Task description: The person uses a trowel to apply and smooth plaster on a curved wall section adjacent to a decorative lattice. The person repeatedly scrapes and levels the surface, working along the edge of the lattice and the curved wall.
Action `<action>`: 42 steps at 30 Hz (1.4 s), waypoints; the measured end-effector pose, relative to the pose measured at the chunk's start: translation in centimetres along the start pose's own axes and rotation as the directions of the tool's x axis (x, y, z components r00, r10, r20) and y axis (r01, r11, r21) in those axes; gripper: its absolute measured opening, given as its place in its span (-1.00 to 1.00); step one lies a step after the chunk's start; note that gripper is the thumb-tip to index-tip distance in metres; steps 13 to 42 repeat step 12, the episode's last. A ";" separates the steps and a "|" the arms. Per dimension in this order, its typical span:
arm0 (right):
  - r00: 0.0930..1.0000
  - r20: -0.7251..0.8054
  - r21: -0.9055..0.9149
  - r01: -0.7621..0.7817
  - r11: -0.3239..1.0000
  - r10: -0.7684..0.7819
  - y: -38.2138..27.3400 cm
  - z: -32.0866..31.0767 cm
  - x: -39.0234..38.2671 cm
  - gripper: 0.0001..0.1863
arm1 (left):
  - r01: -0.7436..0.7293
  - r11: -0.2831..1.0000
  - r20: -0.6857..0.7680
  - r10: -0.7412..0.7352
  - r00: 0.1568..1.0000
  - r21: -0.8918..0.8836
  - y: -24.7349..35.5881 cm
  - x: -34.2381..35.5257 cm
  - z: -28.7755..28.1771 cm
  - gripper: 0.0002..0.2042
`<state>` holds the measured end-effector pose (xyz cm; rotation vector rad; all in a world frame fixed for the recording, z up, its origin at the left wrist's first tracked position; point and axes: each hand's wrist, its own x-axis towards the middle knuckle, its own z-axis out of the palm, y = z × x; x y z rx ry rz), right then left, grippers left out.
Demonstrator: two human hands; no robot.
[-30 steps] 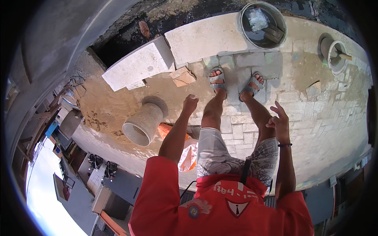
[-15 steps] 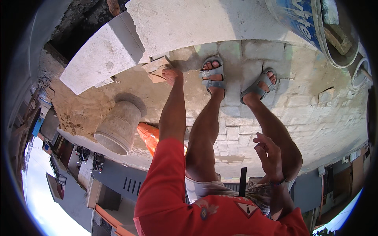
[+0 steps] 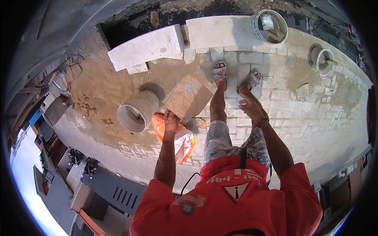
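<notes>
Square tan paving block [image 3: 188,98]: rough, matt, dusty concrete, sitting gripped in the left hand [image 3: 171,121]. Just left of the block, a grey concrete pipe section [image 3: 138,111] is showing a coarse, matt wall. Below the block, an orange plastic bag [image 3: 178,137] is looking glossy and crinkled. Beyond the block, a long pale kerb slab [image 3: 145,46] is appearing smooth-cast, chalky.

You hold a paving block up in your left hand, standing on a half-paved path.

Your left hand [image 3: 171,121] grips the lower corner of the tilted brown paving block [image 3: 188,98] at frame centre. Your right hand [image 3: 252,109] hangs open, right of centre, holding nothing. A concrete pipe section [image 3: 138,111] lies left of the block, an orange bag [image 3: 177,137] below it.
</notes>
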<state>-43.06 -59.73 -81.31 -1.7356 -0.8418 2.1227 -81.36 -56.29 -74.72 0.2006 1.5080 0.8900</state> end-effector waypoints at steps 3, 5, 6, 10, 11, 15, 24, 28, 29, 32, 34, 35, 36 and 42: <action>0.990 0.131 0.171 0.021 0.985 -0.044 -9.7 1.0 -4.7 -0.21 | -0.010 0.999 0.260 0.000 0.966 0.036 1.5 -2.7 1.1 -0.77; 0.990 0.106 0.230 0.072 0.970 -0.098 -13.1 1.1 -6.3 -0.15 | -0.059 0.991 0.475 -0.004 0.880 0.117 3.3 -3.3 3.8 -0.75; 0.990 0.051 0.205 0.121 0.971 -0.134 -13.9 1.1 -7.0 -0.13 | -0.019 0.985 0.476 -0.067 0.877 0.173 4.2 -4.2 5.9 -0.71; 0.988 -0.142 0.234 0.098 0.967 -0.066 -14.4 -0.6 -11.3 -0.07 | -0.095 0.971 0.665 -0.079 0.743 0.221 4.3 -5.4 10.2 -0.78; 0.985 -0.171 0.279 0.087 0.956 -0.040 -14.3 -1.4 -12.9 -0.06 | -0.127 0.966 0.722 -0.077 0.688 0.225 4.0 -5.4 10.8 -0.78; 0.977 -0.203 0.273 0.116 0.955 -0.060 -14.4 -2.3 -14.6 -0.06 | -0.161 0.961 0.775 -0.076 0.628 0.224 3.6 -5.6 11.5 -0.77; 0.977 -0.203 0.273 0.116 0.955 -0.060 -14.4 -2.3 -14.6 -0.06 | -0.161 0.961 0.775 -0.076 0.628 0.224 3.6 -5.6 11.5 -0.77; 0.977 -0.203 0.273 0.116 0.955 -0.060 -14.4 -2.3 -14.6 -0.06 | -0.161 0.961 0.775 -0.076 0.628 0.224 3.6 -5.6 11.5 -0.77; 0.977 -0.203 0.273 0.116 0.955 -0.060 -14.4 -2.3 -14.6 -0.06 | -0.161 0.961 0.775 -0.076 0.628 0.224 3.6 -5.6 11.5 -0.77; 0.977 -0.203 0.273 0.116 0.955 -0.060 -14.4 -2.3 -14.6 -0.06 | -0.161 0.961 0.775 -0.076 0.628 0.224 3.6 -5.6 11.5 -0.77; 0.977 -0.203 0.273 0.116 0.955 -0.060 -14.4 -2.3 -14.6 -0.06 | -0.161 0.961 0.775 -0.076 0.628 0.224 3.6 -5.6 11.5 -0.77; 0.977 -0.203 0.273 0.116 0.955 -0.060 -14.4 -2.3 -14.6 -0.06 | -0.161 0.961 0.775 -0.076 0.628 0.224 3.6 -5.6 11.5 -0.77; 0.977 -0.203 0.273 0.116 0.955 -0.060 -14.4 -2.3 -14.6 -0.06 | -0.161 0.961 0.775 -0.076 0.628 0.224 3.6 -5.6 11.5 -0.77; 0.977 -0.203 0.273 0.116 0.955 -0.060 -14.4 -2.3 -14.6 -0.06 | -0.161 0.961 0.775 -0.076 0.628 0.224 3.6 -5.6 11.5 -0.77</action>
